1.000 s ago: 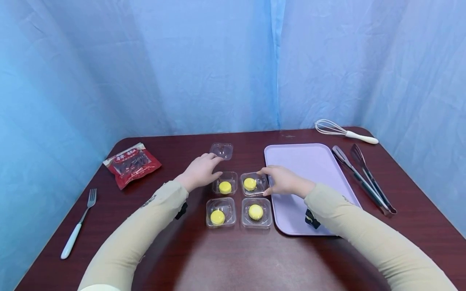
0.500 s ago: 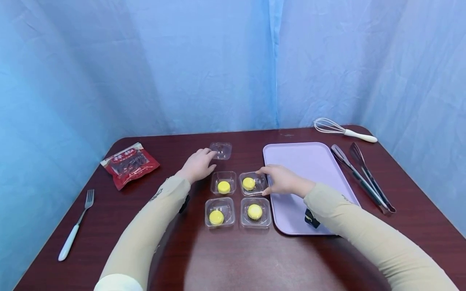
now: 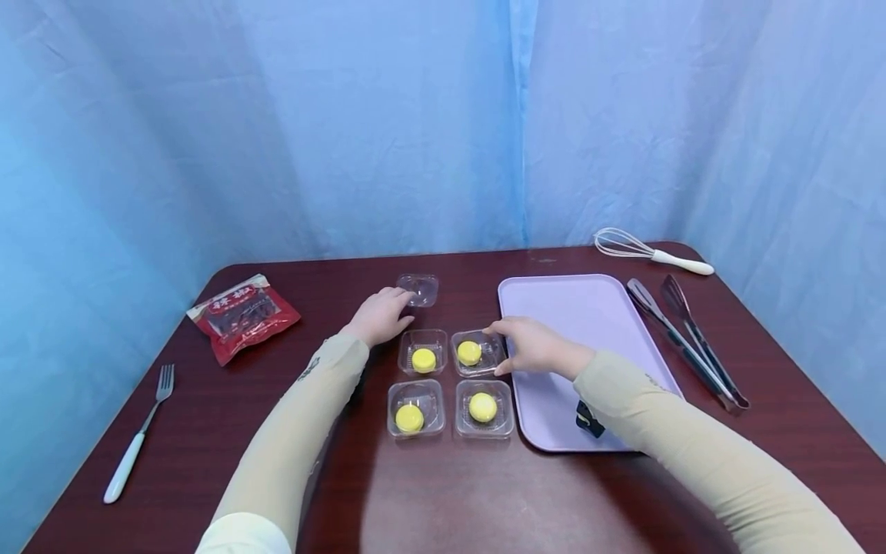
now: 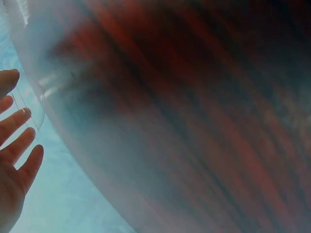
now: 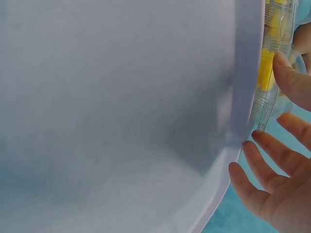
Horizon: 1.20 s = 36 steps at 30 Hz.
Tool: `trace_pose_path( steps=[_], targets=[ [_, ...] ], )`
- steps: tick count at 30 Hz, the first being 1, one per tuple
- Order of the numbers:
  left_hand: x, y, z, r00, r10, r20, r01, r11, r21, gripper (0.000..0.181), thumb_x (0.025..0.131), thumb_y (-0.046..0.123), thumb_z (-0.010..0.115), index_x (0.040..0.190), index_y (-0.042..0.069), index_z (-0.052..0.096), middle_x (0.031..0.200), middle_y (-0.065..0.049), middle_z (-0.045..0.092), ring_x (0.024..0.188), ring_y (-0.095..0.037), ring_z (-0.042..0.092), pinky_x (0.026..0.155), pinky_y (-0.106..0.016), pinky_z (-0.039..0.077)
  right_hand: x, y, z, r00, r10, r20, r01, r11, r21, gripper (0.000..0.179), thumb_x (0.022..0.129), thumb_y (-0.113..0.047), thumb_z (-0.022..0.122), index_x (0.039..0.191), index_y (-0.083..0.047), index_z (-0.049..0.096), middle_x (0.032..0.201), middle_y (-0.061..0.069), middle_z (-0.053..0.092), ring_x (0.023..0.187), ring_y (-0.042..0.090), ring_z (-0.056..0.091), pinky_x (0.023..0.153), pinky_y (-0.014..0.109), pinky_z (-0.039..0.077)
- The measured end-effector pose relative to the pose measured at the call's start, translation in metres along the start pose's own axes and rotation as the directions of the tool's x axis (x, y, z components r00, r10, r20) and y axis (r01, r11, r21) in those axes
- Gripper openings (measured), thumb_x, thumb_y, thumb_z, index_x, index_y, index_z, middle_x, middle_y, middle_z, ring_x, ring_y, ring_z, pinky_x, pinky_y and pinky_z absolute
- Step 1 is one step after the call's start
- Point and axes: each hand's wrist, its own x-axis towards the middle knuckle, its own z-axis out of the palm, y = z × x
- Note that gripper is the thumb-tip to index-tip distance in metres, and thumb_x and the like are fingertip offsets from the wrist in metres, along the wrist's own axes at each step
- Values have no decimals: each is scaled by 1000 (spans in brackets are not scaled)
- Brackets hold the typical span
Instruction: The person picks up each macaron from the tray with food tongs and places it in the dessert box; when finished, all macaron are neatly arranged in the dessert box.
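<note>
Several clear square plastic boxes stand in two rows, each with a yellow macaron-like round in it. My right hand (image 3: 531, 346) spans the right side of the back right box (image 3: 490, 355), thumb at its near corner and fingers at its far corner. In the right wrist view, the thumb and a fingertip touch that box's wall (image 5: 265, 104). My left hand (image 3: 379, 315) reaches past the back left box (image 3: 408, 342) to a clear plastic lid (image 3: 424, 288). Its fingertips are at the lid's left edge; the left wrist view shows the fingers spread against it.
A lilac tray (image 3: 574, 308) lies right beside the boxes, under my right forearm. Farther right are tongs (image 3: 692, 346) and a whisk (image 3: 654, 252). At the left lie a red food packet (image 3: 245, 314) and a white-handled fork (image 3: 141, 435). The two front boxes (image 3: 415, 388) are nearest me.
My left thumb has moved back from above the back left box towards the lid, and the left forearm has swung inward. My right hand stays at its box. The view has shifted slightly.
</note>
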Motion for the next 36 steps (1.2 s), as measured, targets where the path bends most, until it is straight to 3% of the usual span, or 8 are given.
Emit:
trace_pose_path(
  steps=[11,25,36],
  targets=[
    [0,0,3,999,32,23,-34,998,47,44,92,16,61,133,6,52,125,-14,61,117,-29,55,98,-44,44,-1,0,1,1000,5,-7,-5,1000,1,60,72,-20,82,122,1,58,117,19,61,112,35,56,99,46,43],
    [-5,4,8,998,-3,62,7,998,-66,44,92,9,60,134,3,50,127,-16,57,116,-27,57,97,-40,47,-1,0,5,1000,-4,-6,4,1000,4,61,72,-21,81,123,2,57,120,19,61,113,35,56,99,46,42],
    [-5,4,9,999,-23,47,28,993,-111,44,92,6,60,134,4,50,128,-16,57,117,-27,56,99,-41,46,-1,3,6,1000,-3,-17,3,1000,7,61,72,-20,81,124,2,57,119,19,61,112,35,56,99,46,43]
  ],
)
